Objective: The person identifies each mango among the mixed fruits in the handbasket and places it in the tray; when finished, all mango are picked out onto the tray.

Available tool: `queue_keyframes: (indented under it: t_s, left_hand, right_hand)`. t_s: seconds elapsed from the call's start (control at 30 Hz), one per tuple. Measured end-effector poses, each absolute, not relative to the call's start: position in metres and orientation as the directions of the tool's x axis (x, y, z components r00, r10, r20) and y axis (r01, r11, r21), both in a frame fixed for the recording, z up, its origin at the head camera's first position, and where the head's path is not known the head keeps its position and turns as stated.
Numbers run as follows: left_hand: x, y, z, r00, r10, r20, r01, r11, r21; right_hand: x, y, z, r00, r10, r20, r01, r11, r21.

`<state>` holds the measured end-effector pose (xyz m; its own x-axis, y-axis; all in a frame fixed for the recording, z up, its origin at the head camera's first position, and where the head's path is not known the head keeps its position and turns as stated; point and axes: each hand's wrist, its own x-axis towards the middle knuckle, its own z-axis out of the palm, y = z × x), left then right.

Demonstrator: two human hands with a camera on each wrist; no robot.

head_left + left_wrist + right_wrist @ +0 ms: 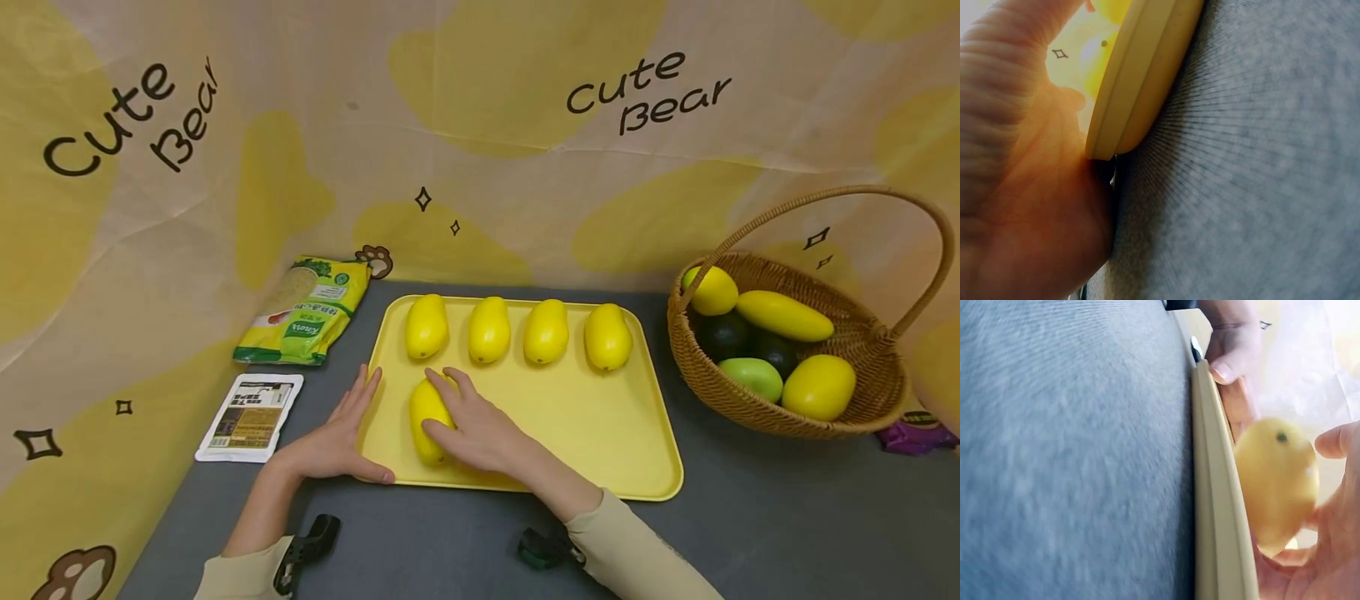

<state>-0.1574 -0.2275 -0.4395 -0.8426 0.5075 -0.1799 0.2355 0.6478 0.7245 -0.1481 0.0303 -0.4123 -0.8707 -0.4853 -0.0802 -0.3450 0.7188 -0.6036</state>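
A yellow rectangular tray (pixel 570 417) lies on the dark grey tabletop. Along its back stand several yellow mangoes (pixel 426 327) in a row, and one more mango (pixel 422 417) lies at its front left. My right hand (pixel 483 425) is over that front mango, fingers loosely spread at its far end and right side. In the right wrist view the thumb (pixel 1334 441) stands apart from the mango (pixel 1277 481). Spread wide, my left hand (pixel 330 442) rests at the tray's front left corner, thumb along the front rim and straight fingers by the left rim.
A wicker basket (pixel 787 425) with a tall handle holds yellow, green and dark fruit at the right. Beyond it lies a purple packet (pixel 917 432). To the tray's left are a green-yellow bag (pixel 303 312) and a white-edged pouch (pixel 251 417). A printed cloth (pixel 495 108) hangs behind.
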Motion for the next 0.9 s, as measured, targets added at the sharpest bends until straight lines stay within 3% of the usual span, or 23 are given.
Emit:
queue_keyframes:
  t_s: [0.27,0.57,0.9]
  left_hand:
    - [-0.158,-0.228,-0.439,-0.841,0.512,-0.174,0.24,0.642,0.728]
    - [-0.159,-0.229,-0.44,-0.828,0.538,-0.159,0.255,0.613,0.748]
    - [-0.158,-0.23,-0.439,-0.831,0.533,-0.161,0.255,0.621,0.742]
  right_hand:
    - [-0.152,0.042,-0.413,-0.825,-0.555,-0.108,-0.356,0.659,-0.662]
    - [-0.161,0.033,-0.421,-0.799,-0.601,0.013,-0.414,0.534,-0.737]
    - [-0.166,0.031,-0.423,-0.774,-0.631,0.044,-0.464,0.519,-0.717]
